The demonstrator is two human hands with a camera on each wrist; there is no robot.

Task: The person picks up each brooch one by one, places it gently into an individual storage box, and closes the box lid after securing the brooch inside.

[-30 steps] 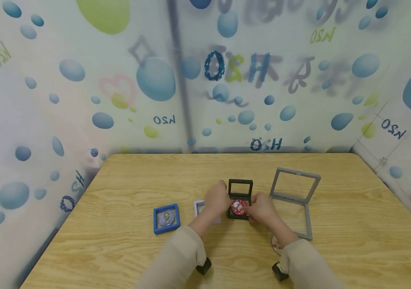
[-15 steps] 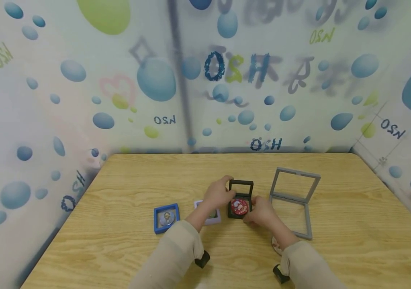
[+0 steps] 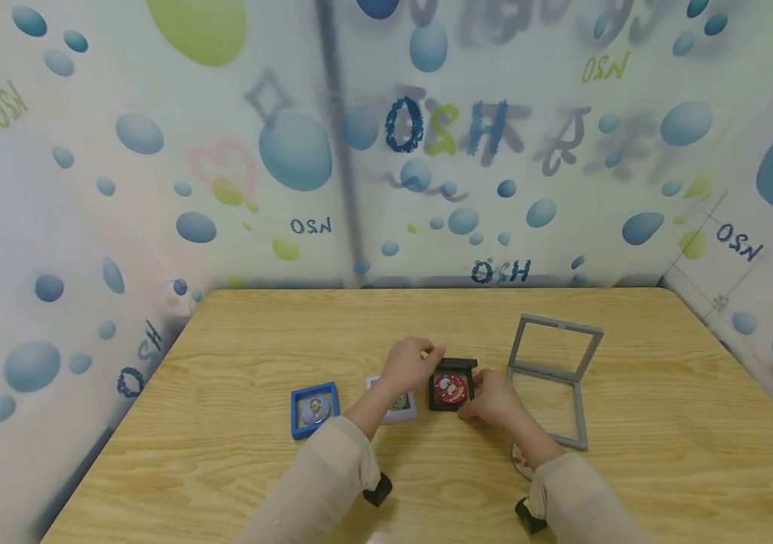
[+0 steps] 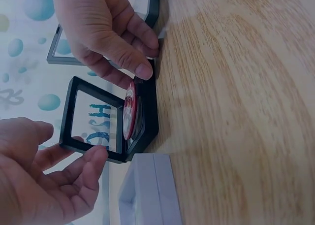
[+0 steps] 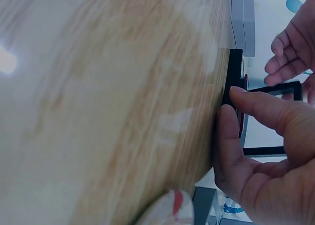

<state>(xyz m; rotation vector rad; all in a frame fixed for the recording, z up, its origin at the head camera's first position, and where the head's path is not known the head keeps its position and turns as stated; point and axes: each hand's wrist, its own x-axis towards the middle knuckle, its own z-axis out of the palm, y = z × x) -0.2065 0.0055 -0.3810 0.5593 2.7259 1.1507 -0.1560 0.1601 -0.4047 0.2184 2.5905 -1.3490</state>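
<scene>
A small black hinged frame [image 3: 459, 363] stands at the middle of the table, its lid tilted partway over the base. Inside the base lies a round red badge [image 3: 451, 388] with a printed picture. My left hand [image 3: 412, 365] pinches the lid's corner [image 4: 69, 142] between thumb and fingers. At the base's right side my right hand [image 3: 493, 400] grips the edge, thumb on top and a finger low against it, as the right wrist view shows. Close to the left of the black frame lies a lavender frame [image 3: 405, 415], partly hidden by my left wrist.
Farther left lies a blue frame [image 3: 295, 415] with a round portrait badge [image 3: 315, 409] in it. To the right, a larger grey frame [image 3: 579, 415] stands unfolded. Another round badge [image 3: 519, 462] is partly covered by my right forearm. A patterned curtain [image 3: 386, 189] hangs behind the table.
The black frame's lid has swung from upright down toward its base, with my left hand at its corner. My right hand has moved off the badge to the base's edge.
</scene>
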